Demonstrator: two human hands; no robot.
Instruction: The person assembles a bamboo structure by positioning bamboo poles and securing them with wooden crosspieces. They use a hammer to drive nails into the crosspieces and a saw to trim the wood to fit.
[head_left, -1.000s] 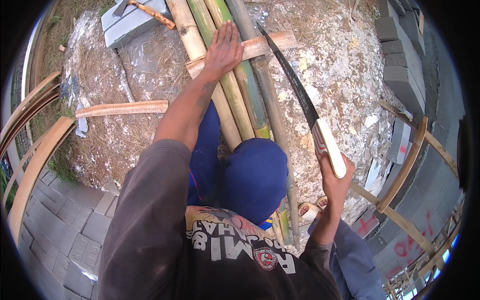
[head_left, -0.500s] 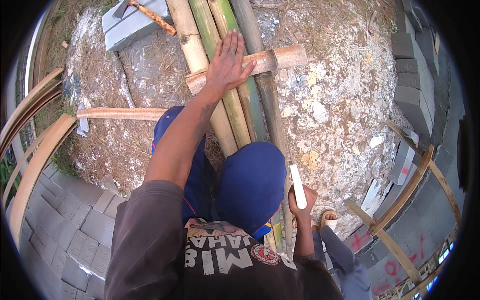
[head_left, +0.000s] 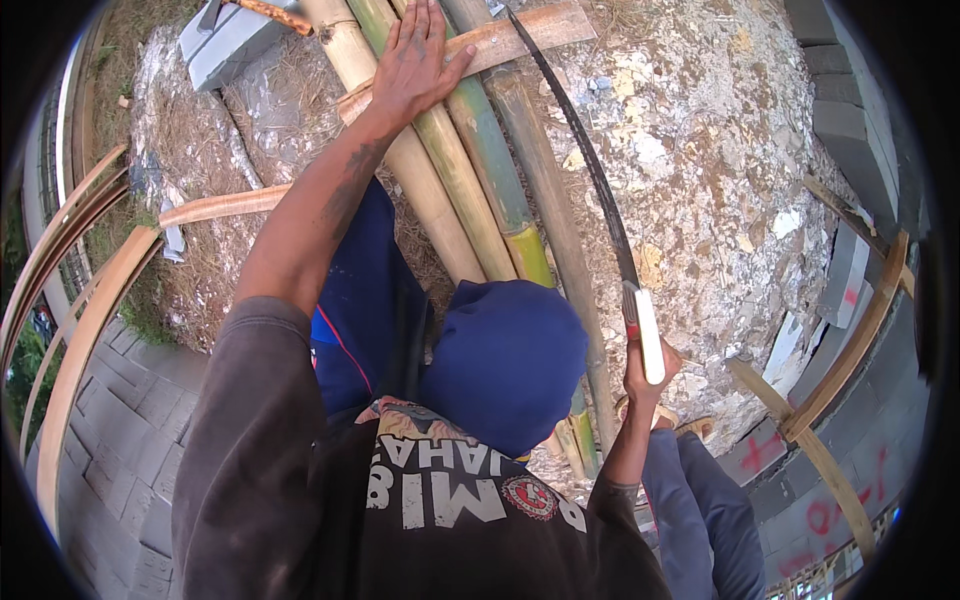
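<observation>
My left hand [head_left: 415,65] lies flat, fingers spread, on a bundle of bamboo poles [head_left: 470,190] where a pale wooden slat [head_left: 530,28] crosses them. The poles, tan and green, run down between my blue-trousered knees. My right hand [head_left: 645,385] grips the pale handle [head_left: 650,335] of a long curved dark blade [head_left: 585,170]. The blade arches up along the right side of the poles, its tip near the slat.
Rough, pale, crumbly ground [head_left: 720,170] lies under the poles. A grey block [head_left: 225,45] sits top left. Bent bamboo strips [head_left: 80,330] curve along the left above grey pavers [head_left: 120,450]. Grey blocks [head_left: 850,130] and wooden strips [head_left: 850,340] stand at the right.
My right hand dropped low by my knee half a second ago and has come back up, the blade again reaching toward the slat. My left hand has stayed on the poles.
</observation>
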